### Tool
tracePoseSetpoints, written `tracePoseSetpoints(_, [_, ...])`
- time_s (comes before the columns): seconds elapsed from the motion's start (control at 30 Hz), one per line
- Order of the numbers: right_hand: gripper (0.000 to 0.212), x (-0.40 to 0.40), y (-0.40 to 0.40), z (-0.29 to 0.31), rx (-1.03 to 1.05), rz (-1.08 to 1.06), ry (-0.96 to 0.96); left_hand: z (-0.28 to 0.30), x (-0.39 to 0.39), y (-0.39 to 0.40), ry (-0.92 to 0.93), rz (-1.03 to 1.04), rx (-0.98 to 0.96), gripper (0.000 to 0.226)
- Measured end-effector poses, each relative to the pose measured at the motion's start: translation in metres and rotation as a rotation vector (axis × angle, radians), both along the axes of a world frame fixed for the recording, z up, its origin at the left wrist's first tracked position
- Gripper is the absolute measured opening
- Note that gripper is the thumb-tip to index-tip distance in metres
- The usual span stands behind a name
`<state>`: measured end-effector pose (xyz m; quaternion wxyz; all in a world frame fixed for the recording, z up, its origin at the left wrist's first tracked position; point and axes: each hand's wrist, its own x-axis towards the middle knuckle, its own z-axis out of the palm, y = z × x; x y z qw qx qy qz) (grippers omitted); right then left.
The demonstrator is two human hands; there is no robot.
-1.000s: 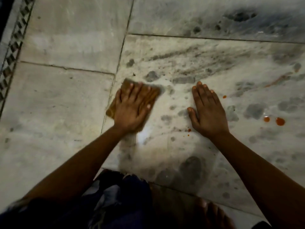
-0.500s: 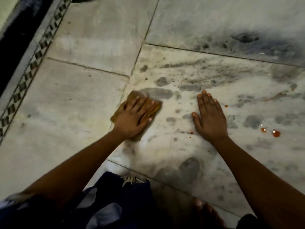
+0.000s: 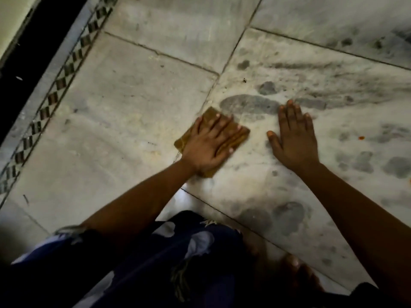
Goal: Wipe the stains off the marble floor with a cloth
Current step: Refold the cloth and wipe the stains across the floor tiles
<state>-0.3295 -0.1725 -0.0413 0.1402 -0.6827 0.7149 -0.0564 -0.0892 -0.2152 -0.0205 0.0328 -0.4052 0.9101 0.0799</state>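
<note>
**Flat palm, folded cloth: a wipe under way on stained marble**

At centre frame I see the left hand lying flat, fingers straight and slightly spread, pressing a folded brown cloth against the marble floor. To its right, the right hand rests open on the stone, palm down, holding nothing and likely taking my operator's weight. The cloth sits just right of the tile joint, its corners showing above and below the hand. I judge it soft, light and limp: it should slide easily under a flat palm but bunch if pinched at an edge, so pressing across its middle looks the safest hold. The marble looks smooth, possibly slick where damp. An orange-red spot lies at the right edge of the frame, well apart from the cloth. Grey blotches just above the cloth could be stains, wetness or veining; I cannot tell. A patterned border runs along the upper left. Dark printed clothing fills the bottom, and the foot at lower right is dim.
</note>
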Motion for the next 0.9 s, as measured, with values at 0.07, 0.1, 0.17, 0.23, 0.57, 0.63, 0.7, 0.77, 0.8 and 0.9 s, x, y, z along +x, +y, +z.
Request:
tracePoseSetpoints(0.07, [0.077,-0.002,0.0,0.0,0.006,0.009,0.008,0.002,-0.006,-0.037,-0.013,0.061,0.012,0.06])
tracePoseSetpoints(0.1, [0.078,-0.003,0.0,0.0,0.01,0.011,0.011,0.003,-0.008,-0.054,-0.025,0.092,0.018,0.061])
tracePoseSetpoints(0.17, [0.079,-0.003,0.0,0.0,0.015,0.013,0.009,0.005,-0.01,-0.075,-0.041,0.14,0.014,0.063])
tracePoseSetpoints(0.23, [0.079,-0.004,0.0,0.001,0.028,0.02,0.001,0.004,-0.005,-0.065,-0.007,0.152,0.004,0.062])
tracePoseSetpoints(0.57, [0.076,-0.001,-0.001,-0.001,0.009,-0.003,-0.004,0.0,0.049,0.028,-0.011,-0.014,-0.011,0.056])
tracePoseSetpoints(0.63, [0.075,0.0,-0.002,-0.002,0.005,-0.007,0.013,-0.001,0.021,-0.01,-0.012,0.021,-0.013,0.056])
tracePoseSetpoints(0.7, [0.074,-0.001,-0.003,0.0,0.01,-0.005,0.024,-0.004,-0.009,-0.062,-0.024,0.061,-0.004,0.057])
tracePoseSetpoints(0.77, [0.074,-0.001,-0.003,0.002,0.02,0.003,0.025,0.0,-0.044,-0.109,-0.061,0.13,0.02,0.06])
tracePoseSetpoints(0.8, [0.074,-0.002,-0.002,0.003,0.029,0.004,0.024,0.002,-0.063,-0.129,-0.08,0.171,0.024,0.06])
tracePoseSetpoints(0.9, [0.075,-0.004,-0.004,0.003,0.032,0.018,0.023,0.009,-0.11,-0.178,-0.107,0.23,0.068,0.057])
